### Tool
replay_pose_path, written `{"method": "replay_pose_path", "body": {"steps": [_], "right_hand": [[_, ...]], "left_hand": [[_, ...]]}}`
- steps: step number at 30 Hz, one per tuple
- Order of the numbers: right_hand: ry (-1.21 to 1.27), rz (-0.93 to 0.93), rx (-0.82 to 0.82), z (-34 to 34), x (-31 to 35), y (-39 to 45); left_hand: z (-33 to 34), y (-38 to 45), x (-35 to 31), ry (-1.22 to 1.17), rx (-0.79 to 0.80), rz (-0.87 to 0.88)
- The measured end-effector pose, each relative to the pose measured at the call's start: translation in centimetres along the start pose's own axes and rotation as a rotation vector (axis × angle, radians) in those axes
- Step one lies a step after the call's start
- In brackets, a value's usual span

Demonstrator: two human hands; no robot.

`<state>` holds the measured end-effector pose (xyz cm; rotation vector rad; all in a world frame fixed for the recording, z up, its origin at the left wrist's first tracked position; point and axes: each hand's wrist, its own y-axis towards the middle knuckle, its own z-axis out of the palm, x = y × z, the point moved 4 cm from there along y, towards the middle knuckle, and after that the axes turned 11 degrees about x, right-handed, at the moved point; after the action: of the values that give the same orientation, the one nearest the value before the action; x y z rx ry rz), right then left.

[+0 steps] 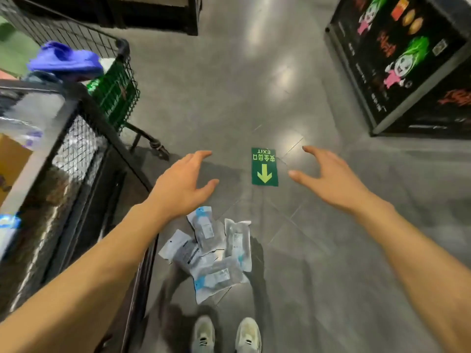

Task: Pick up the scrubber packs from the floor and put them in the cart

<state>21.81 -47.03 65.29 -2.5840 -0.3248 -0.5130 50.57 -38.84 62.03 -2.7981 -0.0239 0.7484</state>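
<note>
— Step?
— Reach, nothing lifted yet. My left hand (pixel 178 186) & right hand (pixel 328 179) hang spread, empty. The scrubber packs (pixel 211 253) lie heaped on the floor (pixel 318 263) below both palms; cart (pixel 84 159) left of my left hand.
— Next?
— Prob. drop down, pinch one.
— Lie?
— Mixed; most long axes run away from me, lowest slants.

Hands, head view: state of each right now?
Left hand: open, fingers spread, holding nothing.
Right hand: open, fingers spread, holding nothing.
Scrubber packs on the floor, untouched.
</note>
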Motion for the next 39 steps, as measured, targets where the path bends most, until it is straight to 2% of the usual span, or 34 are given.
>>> {"method": "replay_pose_path", "body": {"steps": [6, 16, 20, 25, 32, 39], "right_hand": [[-0.031, 0.004, 0.065, 14.0, -7.1, 8.3], [-0.061, 0.021, 0.051, 39.2, -20.8, 20.7], [-0.083, 0.047, 0.08, 47.1, -25.6, 24.3], [-0.065, 0.077, 0.085, 52.9, -28.5, 26.5], [0.006, 0.104, 0.162, 56.5, -28.3, 26.4], [0.314, 0.249, 0.185, 61.3, -29.2, 27.3]], "left_hand": [[14.9, 5.9, 8.3, -0.025, 0.064, -0.002], [42.1, 11.9, 22.0, -0.037, 0.109, -0.061], [50.7, 13.3, 26.4, -0.054, 0.157, -0.063], [56.0, 15.0, 29.9, -0.022, 0.198, -0.051], [56.7, 14.1, 31.2, 0.031, 0.23, -0.07], [63.5, 11.3, 29.5, -0.007, 0.567, -0.061]]}}
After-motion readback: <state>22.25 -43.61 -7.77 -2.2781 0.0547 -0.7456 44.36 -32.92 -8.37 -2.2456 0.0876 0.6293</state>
